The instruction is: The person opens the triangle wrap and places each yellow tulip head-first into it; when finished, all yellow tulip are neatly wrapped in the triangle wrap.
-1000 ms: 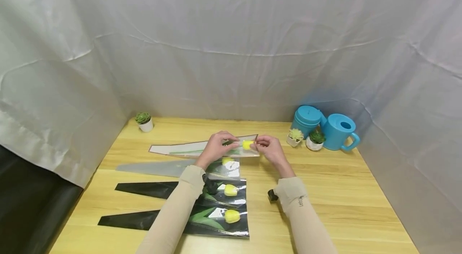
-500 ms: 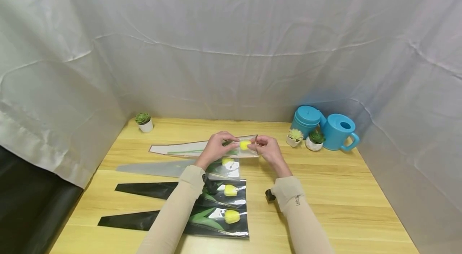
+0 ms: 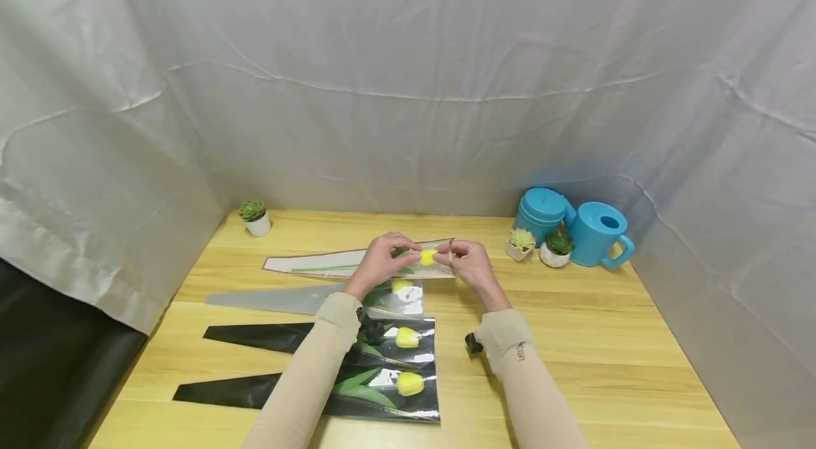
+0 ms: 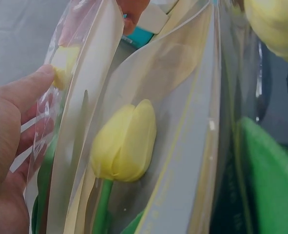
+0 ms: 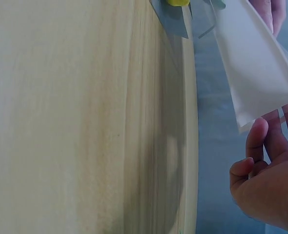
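Toward the back of the table lies a white tapering flower sleeve point(image 3: 331, 261) with a clear front and a thin dark border. Inside it is a yellow tulip point(image 3: 428, 257) with a green stem. My left hand point(image 3: 384, 261) grips the sleeve below the bloom; in the left wrist view its thumb point(image 4: 39, 80) presses the clear film near the petals. My right hand point(image 3: 473, 266) reaches into the wide right end, its fingertips pinching the bloom. In the right wrist view the white backing point(image 5: 253, 63) hides those fingertips.
Nearer the front lie a grey sleeve point(image 3: 274, 297) and two black sleeves point(image 3: 255, 334), each with a yellow tulip. A blue cup point(image 3: 542, 212), a blue watering can point(image 3: 596, 233) and small potted succulents point(image 3: 557, 251) stand at the back right. Another succulent point(image 3: 256, 217) is back left.
The yellow tulip has slid left, deeper into the white sleeve. My right hand has moved a little left with it, its fingers further inside the opening. The left hand stays in place.
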{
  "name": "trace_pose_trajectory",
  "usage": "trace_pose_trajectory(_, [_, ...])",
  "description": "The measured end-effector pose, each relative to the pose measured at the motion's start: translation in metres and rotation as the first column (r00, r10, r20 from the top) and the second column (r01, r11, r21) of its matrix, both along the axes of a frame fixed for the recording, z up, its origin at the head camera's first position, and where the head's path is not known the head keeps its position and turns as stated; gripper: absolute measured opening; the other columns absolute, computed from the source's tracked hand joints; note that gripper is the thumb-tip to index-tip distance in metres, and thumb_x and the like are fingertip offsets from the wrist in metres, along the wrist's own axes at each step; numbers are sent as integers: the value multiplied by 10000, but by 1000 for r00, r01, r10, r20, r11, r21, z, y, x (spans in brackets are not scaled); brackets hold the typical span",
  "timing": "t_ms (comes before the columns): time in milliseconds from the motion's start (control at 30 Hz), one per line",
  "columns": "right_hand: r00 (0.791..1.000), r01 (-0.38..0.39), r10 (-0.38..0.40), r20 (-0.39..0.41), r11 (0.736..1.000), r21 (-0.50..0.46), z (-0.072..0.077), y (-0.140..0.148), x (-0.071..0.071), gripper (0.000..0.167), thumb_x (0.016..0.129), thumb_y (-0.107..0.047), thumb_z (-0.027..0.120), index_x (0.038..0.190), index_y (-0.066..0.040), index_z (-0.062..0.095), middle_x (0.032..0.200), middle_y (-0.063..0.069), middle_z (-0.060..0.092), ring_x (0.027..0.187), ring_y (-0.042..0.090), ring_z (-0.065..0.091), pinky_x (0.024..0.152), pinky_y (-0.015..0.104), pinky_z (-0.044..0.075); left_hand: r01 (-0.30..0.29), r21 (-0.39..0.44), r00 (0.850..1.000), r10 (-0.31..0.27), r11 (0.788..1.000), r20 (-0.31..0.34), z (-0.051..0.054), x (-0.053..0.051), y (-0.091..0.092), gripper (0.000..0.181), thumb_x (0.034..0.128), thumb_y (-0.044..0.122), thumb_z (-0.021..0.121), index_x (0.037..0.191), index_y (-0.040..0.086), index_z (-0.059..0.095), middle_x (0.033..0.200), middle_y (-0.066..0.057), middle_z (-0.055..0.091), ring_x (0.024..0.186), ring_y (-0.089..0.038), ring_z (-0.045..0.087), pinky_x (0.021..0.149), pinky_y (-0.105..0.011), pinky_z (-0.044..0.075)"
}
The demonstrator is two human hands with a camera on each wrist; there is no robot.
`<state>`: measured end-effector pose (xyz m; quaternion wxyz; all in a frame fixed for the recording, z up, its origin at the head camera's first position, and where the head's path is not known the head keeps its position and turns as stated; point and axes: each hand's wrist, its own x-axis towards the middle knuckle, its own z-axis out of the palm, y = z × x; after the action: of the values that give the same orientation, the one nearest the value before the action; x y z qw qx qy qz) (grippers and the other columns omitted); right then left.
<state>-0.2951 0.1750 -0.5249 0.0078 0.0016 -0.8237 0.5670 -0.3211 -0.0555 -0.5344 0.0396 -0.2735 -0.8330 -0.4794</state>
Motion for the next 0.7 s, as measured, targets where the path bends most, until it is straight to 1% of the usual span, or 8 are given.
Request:
trace_pose_trajectory(167, [1000, -18, 18, 3, 1000, -1, 0, 0, 0, 209, 869, -234, 855, 1026, -102, 814, 949, 51, 710, 880, 199, 565, 768, 316, 454, -6, -13, 1000, 6, 1000, -2, -1, -2, -3, 186, 948, 285, 781, 1115, 208, 808, 1088, 44, 751, 1078, -199, 672, 989, -453, 545])
trace_pose_trajectory(300, [999, -33, 34, -17, 999, 10, -1, 0, -2, 195, 905, -206, 824, 1054, -80, 813, 1038, 84, 764, 928, 192, 635, 790, 275, 498, -12, -20, 1000, 12, 1000, 4, -1, -4, -7, 182, 952, 281, 777, 1111, 195, 807, 1085, 50, 744, 1061, -186, 668, 998, -454, 548])
trace_pose_trajectory(400, [999, -34, 34, -18, 999, 22, -2, 0, -3, 203, 922, -197, 808, 1078, -67, 808, 1096, 106, 771, 969, 201, 662, 806, 254, 512, -19, -32, 1000, 19, 999, 20, -3, -5, -10, 173, 959, 281, 770, 1107, 200, 806, 1101, 43, 739, 1056, -165, 658, 1024, -455, 543])
trace_pose_trajectory(533, [999, -36, 36, -13, 999, 32, -1, 1, -2, 212, 935, -189, 794, 1112, -72, 797, 1139, 112, 766, 1020, 230, 669, 838, 273, 527, -39, -56, 999, 41, 998, 32, -6, -6, -15, 170, 959, 296, 766, 1108, 223, 805, 1122, 46, 739, 1072, -153, 653, 1047, -449, 534])
trace_pose_trajectory(700, [999, -37, 38, -19, 999, 39, 0, 4, 0, 222, 948, -195, 781, 1150, -105, 788, 1176, 94, 760, 1054, 241, 676, 855, 291, 547, -66, -78, 997, 69, 995, 36, -8, -8, -22, 162, 959, 288, 767, 1106, 232, 807, 1133, 42, 741, 1091, -179, 658, 1045, -459, 534])
